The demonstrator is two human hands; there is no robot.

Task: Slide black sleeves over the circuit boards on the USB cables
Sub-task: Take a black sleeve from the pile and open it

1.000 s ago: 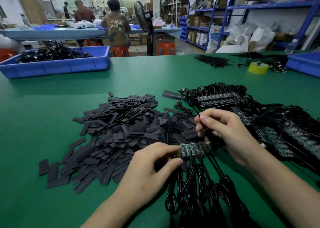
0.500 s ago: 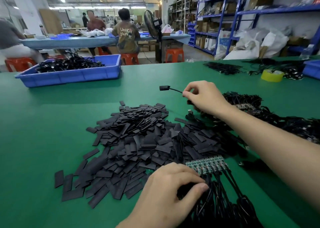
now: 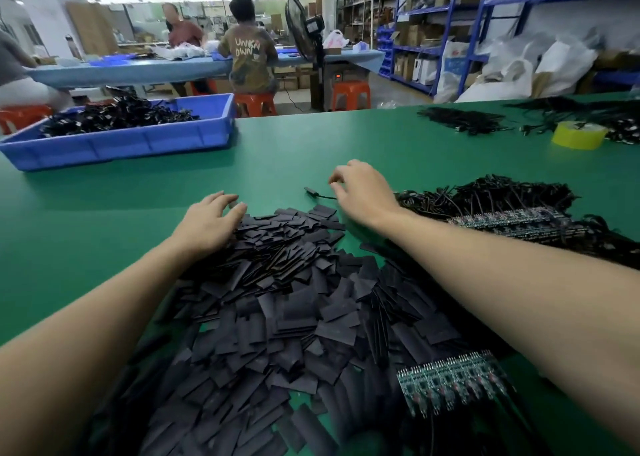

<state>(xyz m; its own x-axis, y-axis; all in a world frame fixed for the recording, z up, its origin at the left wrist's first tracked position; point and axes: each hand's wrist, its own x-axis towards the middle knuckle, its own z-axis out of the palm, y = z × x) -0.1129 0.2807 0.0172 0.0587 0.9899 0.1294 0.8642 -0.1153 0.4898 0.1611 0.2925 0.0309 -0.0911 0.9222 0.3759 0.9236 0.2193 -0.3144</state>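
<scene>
- Head view: both bare arms reach forward across the green table (image 3: 346,144), over a heap of black sleeves (image 3: 277,299).
- Left hand (image 3: 207,221) rests on the heap's far left edge, its grip wide, fingers spread and holding nothing.
- Right hand (image 3: 363,192) is just past the heap, fingers loosely curled over a thin black cable (image 3: 320,196) whose dark end lies on the table; I cannot tell whether the grip holds it.
- A row of bare circuit boards (image 3: 453,383) lies at the heap's near right edge.
- More boards and cables (image 3: 512,218) are piled to the right.
- A blue bin (image 3: 121,144) of black cables sits far left, and a yellow tape roll (image 3: 578,136) far right.
</scene>
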